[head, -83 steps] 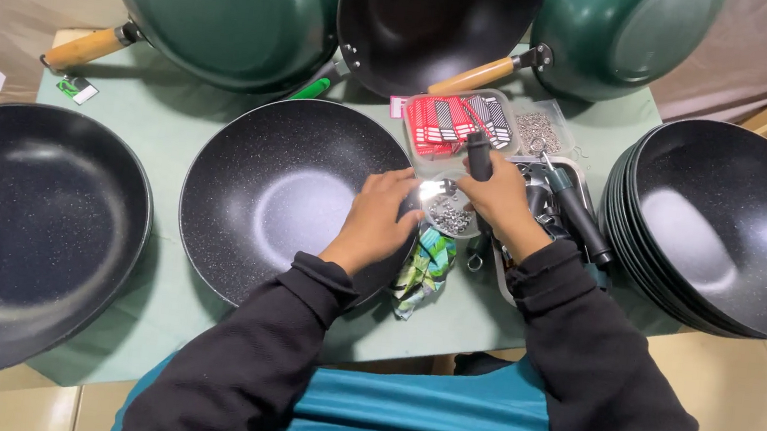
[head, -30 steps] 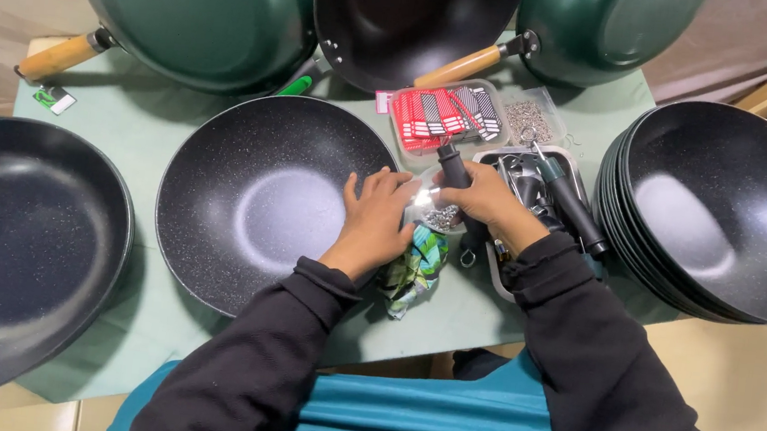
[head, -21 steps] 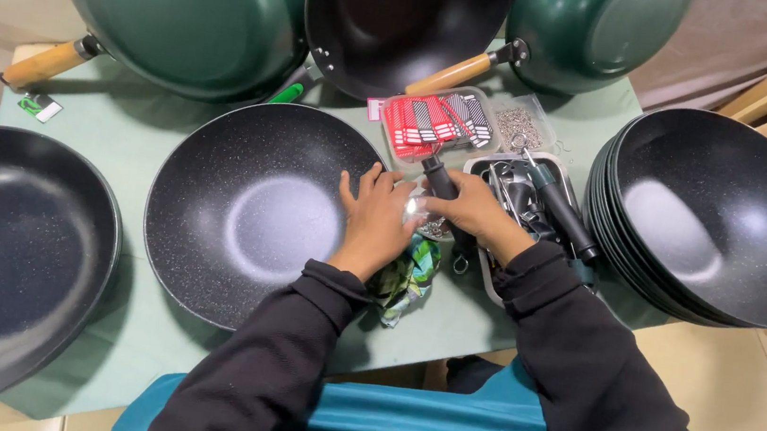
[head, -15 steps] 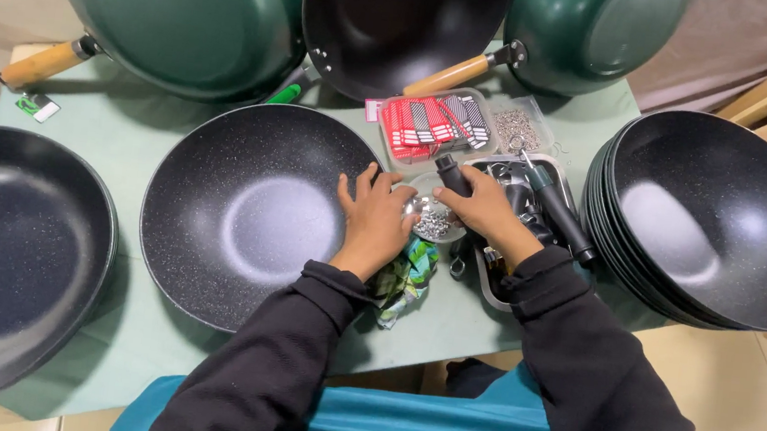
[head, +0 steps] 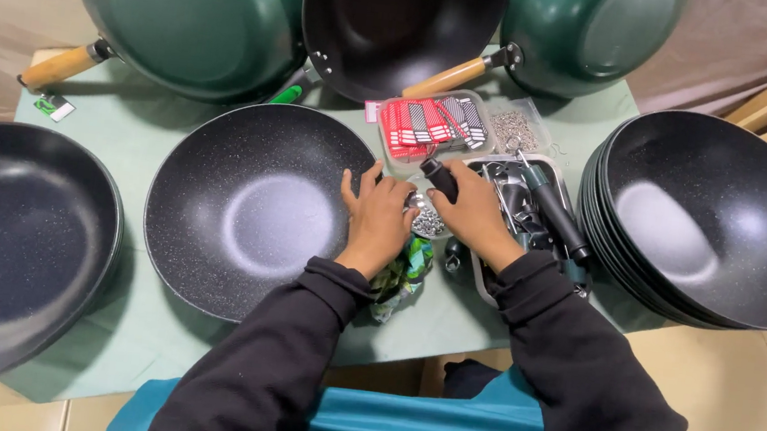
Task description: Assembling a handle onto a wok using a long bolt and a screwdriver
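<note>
A black speckled wok pan (head: 251,206) without a handle lies on the green table cover in front of me. My left hand (head: 376,217) rests on its right rim, fingers curled over the edge. My right hand (head: 474,211) is closed around a black-handled tool (head: 440,176), probably a screwdriver, pointed down at the rim between both hands. A small clear dish of silver screws (head: 427,221) sits just under the tool. A crumpled green wrapper (head: 401,274) lies below my left hand.
A stack of black pans (head: 716,217) stands at the right. Another black pan (head: 5,247) lies at the left. Green woks with wooden handles (head: 187,9) lean at the back. A tray of red tags (head: 431,125) and a metal tray of tools (head: 531,207) sit behind my hands.
The view shifted slightly, so everything slid left and down. Both hands stay together at the pan's right rim, with the right hand still on the tool.
</note>
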